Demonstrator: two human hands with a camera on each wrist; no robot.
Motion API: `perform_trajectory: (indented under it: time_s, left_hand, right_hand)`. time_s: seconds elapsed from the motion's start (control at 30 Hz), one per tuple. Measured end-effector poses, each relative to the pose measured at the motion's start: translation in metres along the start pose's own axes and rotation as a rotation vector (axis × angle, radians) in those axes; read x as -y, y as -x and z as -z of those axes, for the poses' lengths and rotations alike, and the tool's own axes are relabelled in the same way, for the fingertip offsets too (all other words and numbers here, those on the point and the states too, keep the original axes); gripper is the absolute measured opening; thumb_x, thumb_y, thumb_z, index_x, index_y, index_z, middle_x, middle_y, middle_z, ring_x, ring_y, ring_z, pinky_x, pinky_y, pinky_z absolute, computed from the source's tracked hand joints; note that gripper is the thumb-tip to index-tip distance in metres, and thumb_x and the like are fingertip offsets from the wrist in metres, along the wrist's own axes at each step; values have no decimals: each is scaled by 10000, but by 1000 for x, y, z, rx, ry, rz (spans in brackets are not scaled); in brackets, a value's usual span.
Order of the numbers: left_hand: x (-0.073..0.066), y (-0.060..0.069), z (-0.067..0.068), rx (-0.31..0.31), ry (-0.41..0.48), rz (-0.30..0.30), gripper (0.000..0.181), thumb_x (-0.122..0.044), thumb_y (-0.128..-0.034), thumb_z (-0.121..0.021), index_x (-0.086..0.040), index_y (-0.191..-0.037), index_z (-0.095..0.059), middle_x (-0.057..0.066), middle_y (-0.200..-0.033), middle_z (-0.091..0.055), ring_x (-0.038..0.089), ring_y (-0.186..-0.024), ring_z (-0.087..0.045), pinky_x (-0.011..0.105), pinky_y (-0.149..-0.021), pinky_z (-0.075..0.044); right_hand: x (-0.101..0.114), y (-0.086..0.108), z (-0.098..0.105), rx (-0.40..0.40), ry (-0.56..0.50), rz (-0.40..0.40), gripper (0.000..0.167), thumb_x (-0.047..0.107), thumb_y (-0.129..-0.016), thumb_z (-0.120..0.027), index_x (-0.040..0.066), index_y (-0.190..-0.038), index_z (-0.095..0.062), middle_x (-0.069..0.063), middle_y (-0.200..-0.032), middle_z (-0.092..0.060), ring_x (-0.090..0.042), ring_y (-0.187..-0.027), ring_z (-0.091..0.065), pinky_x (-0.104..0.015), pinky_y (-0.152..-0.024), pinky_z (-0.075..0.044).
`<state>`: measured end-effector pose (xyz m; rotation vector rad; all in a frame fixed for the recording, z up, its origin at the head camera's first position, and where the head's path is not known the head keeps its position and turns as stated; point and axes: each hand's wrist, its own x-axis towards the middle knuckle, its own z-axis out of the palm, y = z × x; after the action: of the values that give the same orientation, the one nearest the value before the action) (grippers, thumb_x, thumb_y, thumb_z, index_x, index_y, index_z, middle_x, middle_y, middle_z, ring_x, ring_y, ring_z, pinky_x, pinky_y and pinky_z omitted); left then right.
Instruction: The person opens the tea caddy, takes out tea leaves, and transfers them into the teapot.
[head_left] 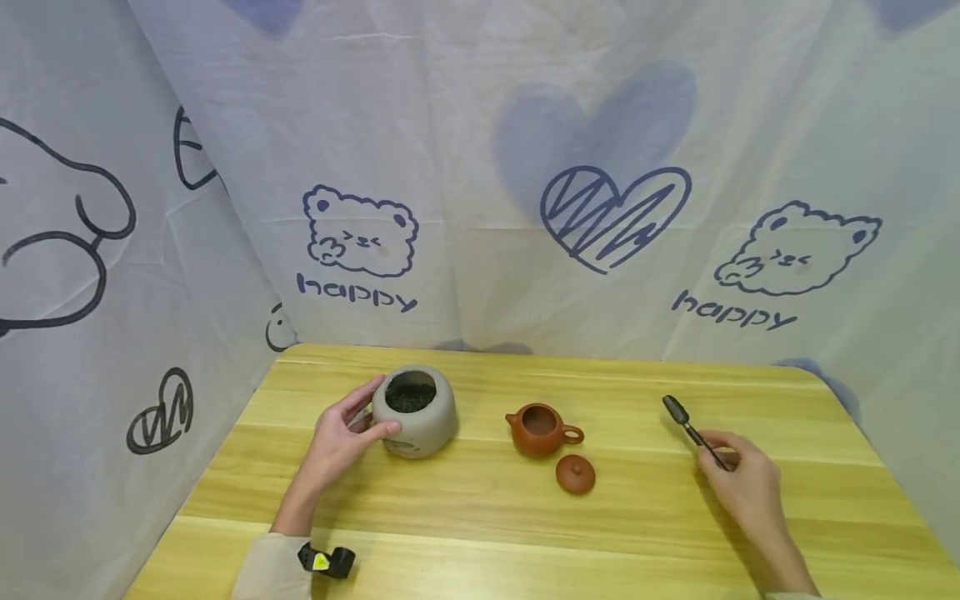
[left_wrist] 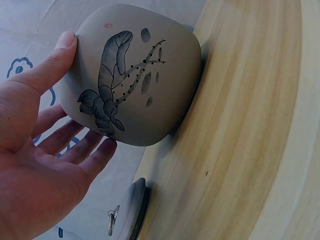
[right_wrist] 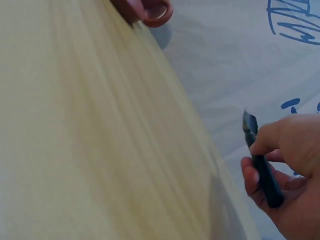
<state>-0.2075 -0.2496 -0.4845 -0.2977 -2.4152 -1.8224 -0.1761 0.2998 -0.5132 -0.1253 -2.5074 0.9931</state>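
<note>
On the left, a grey round jar (head_left: 427, 429) holds dark loose tea leaves (head_left: 410, 397). My left hand (head_left: 341, 433) grips its side, thumb at the near side and fingers at the far side. The left wrist view shows a painted plant on the jar's wall (left_wrist: 135, 85) beside the hand (left_wrist: 55, 135). My right hand (head_left: 746, 483) pinches the handle of a small dark tea scoop (head_left: 677, 410), its head pointing up and left above the table. The right wrist view shows the scoop's handle (right_wrist: 267, 182) between thumb and fingers.
A reddish-brown clay teapot (head_left: 536, 442) stands uncovered mid-table, its lid (head_left: 575, 475) in front of it. A grey lid with a small ring (left_wrist: 131, 212) lies beside the jar. Printed cloth (head_left: 480, 292) hangs behind the wooden table (head_left: 465, 533).
</note>
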Motion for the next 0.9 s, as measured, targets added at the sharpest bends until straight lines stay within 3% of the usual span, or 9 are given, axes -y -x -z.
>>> perform_trajectory:
  time_s: [0.1,0.23,0.43,0.53,0.63,0.9]
  left_hand:
    - [0,0,0,-1,4,-4,774,-118,-867,-846,-55,-1538,-465,137,-1594,-418,296,-1464,-389,277,-1104,-435]
    - [1,0,0,-3,10,-6,776,-108,-864,-848,-52,-1536,-466,135,-1592,-421,291,-1460,-396,269,-1098,-441]
    - [2,1,-1,-8,9,-10,775,-104,-864,-847,-46,-1536,-465,141,-1589,-424,300,-1461,-394,246,-1088,-444]
    - [1,1,-1,-9,7,-8,772,-106,-867,-844,-52,-1537,-465,133,-1593,-420,290,-1464,-389,232,-1087,-440]
    - [0,1,-1,-5,7,-10,771,-106,-871,-841,-48,-1539,-460,137,-1597,-414,292,-1469,-381,231,-1092,-433]
    - [1,-1,-1,1,15,-12,769,-111,-873,-840,-49,-1539,-460,138,-1595,-417,297,-1473,-376,235,-1100,-424]
  right_hand:
    - [9,0,3,-8,-62,-18,207,116,-951,-718,59,-1147,-757,-143,-1009,-757,169,-769,-567,-34,-640,-463]
    - [21,0,8,-10,-145,-9,225,159,-987,-709,40,-1175,-745,-140,-1038,-764,178,-826,-594,-30,-692,-509]
    - [37,-1,9,-51,-316,32,177,42,-928,-764,-16,-1095,-749,38,-900,-772,58,-757,-689,-112,-644,-576]
    - [44,-1,9,-49,-398,35,172,-10,-907,-769,-49,-1071,-738,0,-871,-778,-25,-718,-717,-161,-627,-598]
    - [51,1,9,-4,-460,24,187,-18,-916,-755,-81,-1088,-719,-37,-894,-784,-53,-751,-737,-188,-676,-615]
    - [67,3,10,208,-645,-60,303,20,-972,-700,-172,-1199,-642,-100,-1000,-780,-115,-894,-757,-256,-804,-613]
